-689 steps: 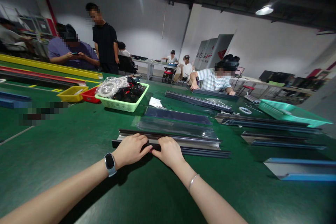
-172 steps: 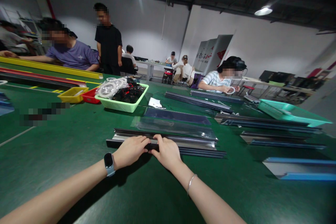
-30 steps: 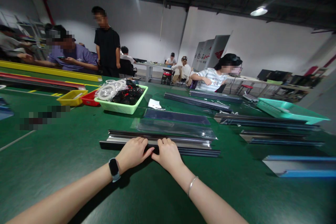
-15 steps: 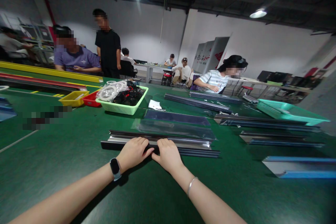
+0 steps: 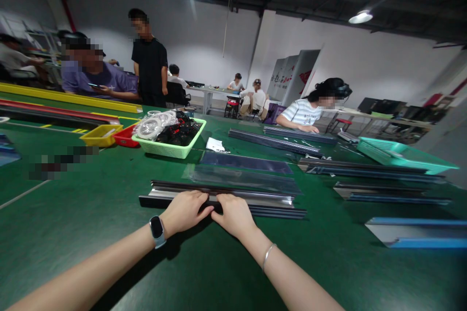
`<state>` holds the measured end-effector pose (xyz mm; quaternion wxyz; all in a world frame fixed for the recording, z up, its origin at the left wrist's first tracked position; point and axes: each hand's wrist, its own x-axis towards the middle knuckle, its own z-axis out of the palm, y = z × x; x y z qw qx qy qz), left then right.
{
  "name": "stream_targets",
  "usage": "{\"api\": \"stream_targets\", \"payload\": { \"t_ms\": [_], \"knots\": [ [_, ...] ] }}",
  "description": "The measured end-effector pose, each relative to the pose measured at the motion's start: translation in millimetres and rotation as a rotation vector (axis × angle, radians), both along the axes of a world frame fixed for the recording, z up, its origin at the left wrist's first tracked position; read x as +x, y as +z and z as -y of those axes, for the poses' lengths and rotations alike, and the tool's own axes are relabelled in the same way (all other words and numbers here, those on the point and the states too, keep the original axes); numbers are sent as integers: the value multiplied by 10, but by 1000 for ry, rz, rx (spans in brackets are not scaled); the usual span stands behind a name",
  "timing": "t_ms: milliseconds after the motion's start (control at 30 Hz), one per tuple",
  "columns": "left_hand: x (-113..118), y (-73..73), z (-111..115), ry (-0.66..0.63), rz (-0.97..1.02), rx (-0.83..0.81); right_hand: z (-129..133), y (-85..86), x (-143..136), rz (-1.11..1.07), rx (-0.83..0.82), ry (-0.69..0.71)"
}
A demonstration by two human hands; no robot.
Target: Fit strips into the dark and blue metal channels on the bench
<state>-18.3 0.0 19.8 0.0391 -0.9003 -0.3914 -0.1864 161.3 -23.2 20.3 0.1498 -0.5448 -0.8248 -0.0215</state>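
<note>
A dark metal profile (image 5: 270, 200), shaped like a channel with a shiny inner face, lies lengthwise across the green table in front of me. My left hand (image 5: 186, 211), with a watch at the wrist, is closed over its near wall just left of the middle. Close beside it, my right hand (image 5: 233, 214) grips the same wall, a bracelet on that arm. The fingers of both hands reach into the channel, and the thumbs nearly meet on the near side. The fingertips are partly hidden. Just behind the profile rests a clear plastic strip (image 5: 244, 179).
Beyond lies a dark blue sheet (image 5: 246, 162). A light green basket (image 5: 164, 148) of bagged parts stands back left, near a yellow bin (image 5: 98, 137) and a red bin (image 5: 126, 137). More metal profiles (image 5: 419, 233) and a teal basket (image 5: 404, 155) occupy the right. Co-workers sit across the table.
My hands stay on the profile almost unmoved, the right perhaps slightly left. The co-worker in purple has leaned left; the one in stripes has shifted right.
</note>
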Motion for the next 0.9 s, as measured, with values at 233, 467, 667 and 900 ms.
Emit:
{"api": "stream_targets", "payload": {
  "t_ms": [233,467,667,900],
  "knots": [
    [-18,48,-32,-58,-47,-13,3,-9,5,-2,26,12],
    [-45,83,-59,-96,-94,-19,-1,-3,24,-44,1,45],
    [-75,85,-85,-141,-129,-28,-1,21,20,-36,-39,21],
    [-72,-16,-67,-120,-116,19,20,-34,0,-71,21,16]
  ]
}}
